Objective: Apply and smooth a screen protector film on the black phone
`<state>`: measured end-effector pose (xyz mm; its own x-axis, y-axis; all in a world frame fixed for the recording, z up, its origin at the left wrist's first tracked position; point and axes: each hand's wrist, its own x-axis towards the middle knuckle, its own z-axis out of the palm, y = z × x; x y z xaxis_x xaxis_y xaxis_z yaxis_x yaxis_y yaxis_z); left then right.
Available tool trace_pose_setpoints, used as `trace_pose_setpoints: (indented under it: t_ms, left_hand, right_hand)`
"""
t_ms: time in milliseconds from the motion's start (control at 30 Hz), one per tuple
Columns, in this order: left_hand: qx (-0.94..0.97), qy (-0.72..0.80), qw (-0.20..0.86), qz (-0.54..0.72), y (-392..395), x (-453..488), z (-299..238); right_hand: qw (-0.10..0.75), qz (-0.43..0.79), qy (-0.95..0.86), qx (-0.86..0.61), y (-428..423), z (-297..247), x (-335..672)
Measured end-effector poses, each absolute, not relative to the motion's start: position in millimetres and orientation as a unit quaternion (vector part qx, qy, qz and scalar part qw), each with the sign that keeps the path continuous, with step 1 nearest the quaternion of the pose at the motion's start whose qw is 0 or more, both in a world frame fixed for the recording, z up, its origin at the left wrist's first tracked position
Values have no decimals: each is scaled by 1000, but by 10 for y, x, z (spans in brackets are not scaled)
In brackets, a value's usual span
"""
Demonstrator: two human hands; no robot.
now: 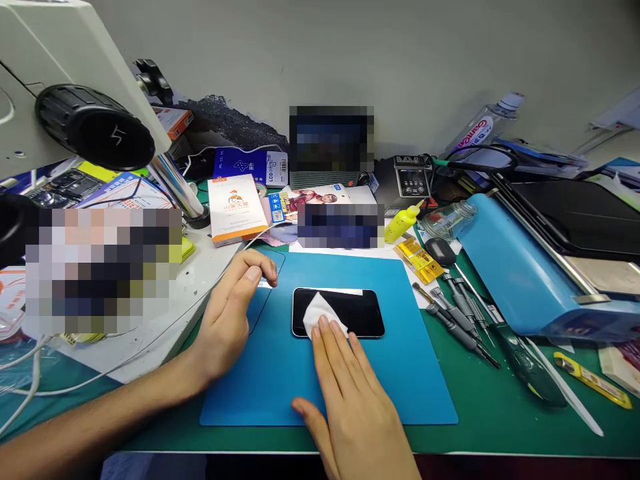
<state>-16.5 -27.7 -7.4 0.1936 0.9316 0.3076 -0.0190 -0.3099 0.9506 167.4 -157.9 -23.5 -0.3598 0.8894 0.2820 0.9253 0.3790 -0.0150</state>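
Head view: a black phone lies face up and lengthwise near the middle of a blue mat, which rests on the green-covered bench. The right hand is released and flat, its outstretched fingertips pressing a crumpled white wipe against the left part of the screen; the wipe and fingers hide that part of the glass. A white strip runs along the phone's far edge. The left hand rests at the mat's far left corner, well clear of the phone, fingers loosely curled; whether they pinch anything cannot be told. A white cable passes just behind this hand, across a white base plate. A microscope head overhangs the upper left and blocks the bench behind it. Right of the mat, several screwdrivers lie side by side, near a long blue machine; a yellow-handled cutter lies nearer the front edge. Beyond the mat stand an orange-and-white box, a yellow bottle and a glass jar, all apart from both hands.
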Motion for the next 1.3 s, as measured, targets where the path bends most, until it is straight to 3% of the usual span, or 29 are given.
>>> trace_pose_setpoints:
  t_ms: [300,567,833,1033,1300]
  left_hand:
    - [629,368,468,500,-288,-153,-86]
    - [632,366,461,504,-279,-165,-49]
    - [642,374,461,485,-287,-162,-80]
    - [653,375,447,483,-273,-179,-60]
    - [657,379,452,470,-279,-166,-132]
  right_hand:
    - [135,-20,-803,-580,-1149,-242,1687]
    - [128,-43,-817,-560,-1598,-243,1882]
    - [124,-28,-813,-568,-1217,-243,1907]
    - [120,-31,-818,-562,-1645,-213,2054]
    - [127,-26,-797,-590,-1232,-242,2087]
